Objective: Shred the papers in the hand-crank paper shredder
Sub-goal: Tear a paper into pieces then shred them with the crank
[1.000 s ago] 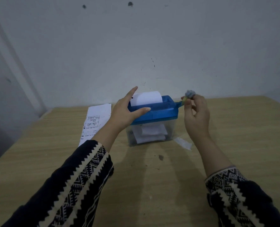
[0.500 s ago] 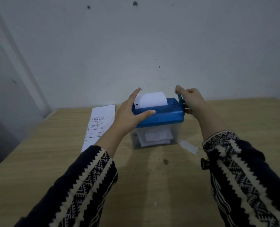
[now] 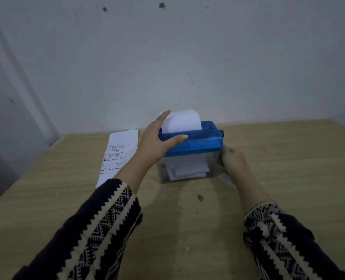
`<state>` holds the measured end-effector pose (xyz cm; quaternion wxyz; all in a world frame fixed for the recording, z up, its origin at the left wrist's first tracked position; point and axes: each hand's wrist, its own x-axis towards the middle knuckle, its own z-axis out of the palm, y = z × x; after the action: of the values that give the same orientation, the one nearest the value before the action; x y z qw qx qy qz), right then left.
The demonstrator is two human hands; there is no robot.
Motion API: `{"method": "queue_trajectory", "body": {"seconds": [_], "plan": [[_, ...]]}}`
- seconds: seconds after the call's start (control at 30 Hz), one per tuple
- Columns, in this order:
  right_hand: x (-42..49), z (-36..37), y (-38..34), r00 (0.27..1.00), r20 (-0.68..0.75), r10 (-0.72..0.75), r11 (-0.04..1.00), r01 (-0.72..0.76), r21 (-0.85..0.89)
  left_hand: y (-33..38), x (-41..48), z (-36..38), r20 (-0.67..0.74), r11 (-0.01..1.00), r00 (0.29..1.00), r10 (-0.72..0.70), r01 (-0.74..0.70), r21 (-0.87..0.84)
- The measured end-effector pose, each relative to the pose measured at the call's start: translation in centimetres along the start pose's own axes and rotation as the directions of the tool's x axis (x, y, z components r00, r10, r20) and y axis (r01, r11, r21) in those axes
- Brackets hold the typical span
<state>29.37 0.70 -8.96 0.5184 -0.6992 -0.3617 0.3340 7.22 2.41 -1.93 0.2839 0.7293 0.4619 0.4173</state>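
The shredder (image 3: 193, 147) stands on the desk (image 3: 288, 168) between the hands. The left hand (image 3: 157, 140) lies flat on its top, fingers straight, beside the paper (image 3: 182, 122) in the slot. The right hand (image 3: 233, 161) is clenched round the crank (image 3: 221, 134), low.

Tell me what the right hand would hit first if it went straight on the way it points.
The shredder's clear bin. The right hand points up and left, and its curled fingers lie right at the bin's right wall, below the blue lid. Whether they touch is unclear.
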Motion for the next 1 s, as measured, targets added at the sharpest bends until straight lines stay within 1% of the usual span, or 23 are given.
{"method": "queue_trajectory", "body": {"seconds": [0.07, 0.17, 0.2, 0.3, 0.4, 0.47, 0.53, 0.57, 0.6, 0.7, 0.8, 0.87, 0.9, 0.97, 1.0], "plan": [[-1.4, 0.2, 0.8, 0.985, -0.139, -0.107, 0.994, 0.103, -0.032, 0.1, -0.1, -0.1, 0.004, 1.0, 1.0, -0.006, 0.006, 0.0], [-3.5, 0.5, 1.7, 0.918, -0.284, -0.275, 0.96, 0.281, -0.022, 0.2, -0.1, -0.1, 0.006, 1.0, 1.0, -0.02, 0.02, -0.006], [-4.2, 0.6, 1.8, 0.881, -0.341, -0.329, 0.938, 0.345, -0.012, 0.2, -0.1, -0.1, 0.006, 1.0, 1.0, -0.023, 0.023, 0.0], [-5.4, 0.7, 1.3, 0.735, -0.491, -0.468, 0.839, 0.544, 0.015, 0.1, 0.2, -0.1, 0.02, 0.999, 0.999, -0.032, 0.031, 0.026], [-5.2, 0.4, 0.4, 0.627, -0.512, -0.586, 0.739, 0.674, -0.02, 0.0, 0.3, -0.2, 0.039, 0.999, 0.999, -0.034, 0.033, 0.029], [-4.7, 0.0, -0.7, 0.564, -0.503, -0.655, 0.683, 0.727, -0.074, 0.0, 0.3, -0.3, 0.047, 1.0, 0.999, -0.026, 0.025, 0.012], [-4.0, -0.3, -1.9, 0.54, -0.491, -0.684, 0.661, 0.743, -0.104, -0.1, 0.4, -0.4, 0.053, 1.0, 0.998, -0.022, 0.022, 0.0], [-3.6, -0.5, -2.7, 0.548, -0.482, -0.683, 0.664, 0.742, -0.097, -0.1, 0.4, -0.4, 0.054, 1.0, 0.998, -0.022, 0.022, -0.001], [-3.1, -0.7, -3.5, 0.577, -0.465, -0.672, 0.676, 0.734, -0.066, -0.1, 0.4, -0.4, 0.052, 1.0, 0.998, -0.022, 0.022, -0.002], [-1.6, -1.1, -6.2, 0.693, -0.371, -0.618, 0.728, 0.683, 0.063, -0.2, 0.5, -0.3, 0.044, 1.0, 0.999, -0.018, 0.018, -0.006], [0.0, -1.4, -7.7, 0.798, -0.218, -0.562, 0.788, 0.596, 0.152, -0.3, 0.6, -0.3, 0.042, 1.0, 0.999, -0.016, 0.016, -0.006], [1.1, -1.3, -8.7, 0.869, -0.123, -0.48, 0.847, 0.495, 0.196, -0.4, 0.6, -0.2, 0.041, 1.0, 0.999, -0.018, 0.018, -0.004], [1.8, -1.1, -9.1, 0.903, -0.095, -0.419, 0.883, 0.429, 0.189, -0.4, 0.6, -0.2, 0.041, 1.0, 0.999, -0.02, 0.02, -0.008], [3.0, -0.5, -9.3, 0.962, -0.047, -0.27, 0.945, 0.274, 0.18, -0.4, 0.5, -0.2, 0.04, 1.0, 0.999, -0.02, 0.02, -0.015], [3.6, -0.1, -9.3, 0.985, -0.005, -0.175, 0.97, 0.173, 0.172, -0.3, 0.5, -0.2, 0.038, 1.0, 0.999, -0.015, 0.016, -0.016]]}}
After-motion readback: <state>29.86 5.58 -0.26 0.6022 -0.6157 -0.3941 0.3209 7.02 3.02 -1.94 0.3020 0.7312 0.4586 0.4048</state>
